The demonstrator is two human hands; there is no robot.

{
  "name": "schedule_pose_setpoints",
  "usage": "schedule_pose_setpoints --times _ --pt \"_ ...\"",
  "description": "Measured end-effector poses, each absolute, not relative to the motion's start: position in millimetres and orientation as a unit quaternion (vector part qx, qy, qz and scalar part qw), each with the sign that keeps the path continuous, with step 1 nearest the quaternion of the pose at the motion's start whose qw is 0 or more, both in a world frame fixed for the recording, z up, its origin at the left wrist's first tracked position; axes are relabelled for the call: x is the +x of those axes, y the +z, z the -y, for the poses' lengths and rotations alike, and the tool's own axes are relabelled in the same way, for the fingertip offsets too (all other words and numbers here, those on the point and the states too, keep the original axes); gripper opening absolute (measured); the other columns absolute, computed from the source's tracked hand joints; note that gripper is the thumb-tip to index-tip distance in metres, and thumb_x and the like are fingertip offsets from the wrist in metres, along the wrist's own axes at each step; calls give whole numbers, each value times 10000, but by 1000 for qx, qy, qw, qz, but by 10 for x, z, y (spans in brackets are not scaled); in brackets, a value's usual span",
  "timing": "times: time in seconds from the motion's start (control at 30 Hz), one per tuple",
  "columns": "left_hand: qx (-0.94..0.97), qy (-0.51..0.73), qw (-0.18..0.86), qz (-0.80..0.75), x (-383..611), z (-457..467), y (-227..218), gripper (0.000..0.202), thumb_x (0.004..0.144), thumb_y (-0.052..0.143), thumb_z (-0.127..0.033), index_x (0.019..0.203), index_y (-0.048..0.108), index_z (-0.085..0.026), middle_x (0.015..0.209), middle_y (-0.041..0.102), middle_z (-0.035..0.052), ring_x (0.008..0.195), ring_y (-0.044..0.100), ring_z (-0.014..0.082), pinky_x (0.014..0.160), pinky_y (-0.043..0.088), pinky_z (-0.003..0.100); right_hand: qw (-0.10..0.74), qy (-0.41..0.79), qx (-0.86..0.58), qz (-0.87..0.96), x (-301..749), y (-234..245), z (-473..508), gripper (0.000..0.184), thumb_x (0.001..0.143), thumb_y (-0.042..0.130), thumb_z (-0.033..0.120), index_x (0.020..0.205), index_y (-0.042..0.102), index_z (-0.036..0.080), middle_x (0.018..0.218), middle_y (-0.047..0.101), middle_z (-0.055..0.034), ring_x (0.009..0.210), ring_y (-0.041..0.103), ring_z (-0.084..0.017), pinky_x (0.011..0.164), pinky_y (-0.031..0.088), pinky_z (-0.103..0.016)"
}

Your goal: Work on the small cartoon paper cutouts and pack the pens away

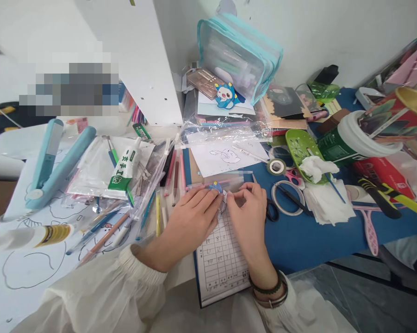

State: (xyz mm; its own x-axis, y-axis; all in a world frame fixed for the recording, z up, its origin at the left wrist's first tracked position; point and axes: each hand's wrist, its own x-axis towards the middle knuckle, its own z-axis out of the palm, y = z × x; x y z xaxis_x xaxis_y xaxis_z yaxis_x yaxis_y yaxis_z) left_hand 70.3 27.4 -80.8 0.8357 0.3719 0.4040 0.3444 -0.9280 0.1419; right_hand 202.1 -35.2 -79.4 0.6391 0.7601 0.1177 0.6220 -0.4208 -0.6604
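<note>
Over a sheet of handwritten figures in a ruled grid (222,261), my two hands meet almost fingertip to fingertip. My left hand (194,212) is closed, its fingers together against a small blue piece with yellow bits (215,186). Thumb and forefinger of my right hand (248,212) are pinched beside a small white bit (225,193) at the edge of that piece; what they grip is too small to make out. Just to the right of my right hand lie black-handled scissors (272,210). Beyond the hands is a paper with a line drawing (229,155).
Pens and pencils (173,173) crowd the left, with a glue tube (125,169), a light-blue hair straightener (55,171) and a glue bottle (45,235). Rightward are tape rolls (276,167), a green dish (296,143), tissues (329,203) and pliers (378,196). A clear pouch (239,55) stands behind.
</note>
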Motion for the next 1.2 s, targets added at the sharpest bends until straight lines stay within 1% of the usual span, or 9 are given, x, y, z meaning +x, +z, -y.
schedule_pose_setpoints --times 0.43,0.6,0.7,0.8,0.93,1.1,1.2 --pt "960 213 17 -180 706 -270 -803 302 869 497 -148 1144 611 -96 1075 682 107 984 622 244 947 483 425 347 87 -834 421 2017 -806 353 197 775 577 233 590 516 204 928 553 -87 946 481 -258 860 366 -422" --pt "962 210 15 -175 709 -275 -799 285 867 481 -134 1118 614 -108 1067 680 105 985 618 233 959 472 421 345 97 -833 421 2026 -797 357 188 782 579 247 609 523 202 933 561 -85 945 488 -256 866 373 -426" --pt "963 206 14 -173 711 -275 -806 288 871 473 -139 1121 614 -117 1082 676 102 997 612 232 967 459 414 350 112 -824 432 2048 -782 380 171 818 552 275 667 563 195 936 562 -87 947 496 -248 874 387 -423" --pt "962 210 16 -171 709 -274 -818 301 865 484 -128 1138 608 -100 1095 670 109 1004 608 234 972 447 417 361 134 -806 449 2082 -740 427 196 873 487 290 757 609 189 968 578 -91 976 502 -242 893 397 -414" --pt "963 212 14 -169 702 -275 -823 312 875 481 -131 1162 598 -88 1102 668 110 1004 608 230 980 434 418 369 116 -795 468 2169 -638 514 204 903 450 283 910 629 185 1005 609 -88 1022 516 -237 915 399 -408" --pt "963 210 24 -170 695 -274 -835 313 892 472 -153 1175 595 -104 1106 668 109 1009 610 228 984 423 415 372 136 -788 471 2375 -522 609 203 903 461 288 970 624 186 1020 614 -83 978 546 -223 839 440 -366" --pt "958 224 35 -176 689 -265 -851 302 885 480 -151 1159 597 -98 1102 669 107 1003 609 228 983 420 417 355 183 -769 500 2506 -486 599 185 897 479 276 961 631 193 981 625 -66 920 556 -209 787 446 -342"
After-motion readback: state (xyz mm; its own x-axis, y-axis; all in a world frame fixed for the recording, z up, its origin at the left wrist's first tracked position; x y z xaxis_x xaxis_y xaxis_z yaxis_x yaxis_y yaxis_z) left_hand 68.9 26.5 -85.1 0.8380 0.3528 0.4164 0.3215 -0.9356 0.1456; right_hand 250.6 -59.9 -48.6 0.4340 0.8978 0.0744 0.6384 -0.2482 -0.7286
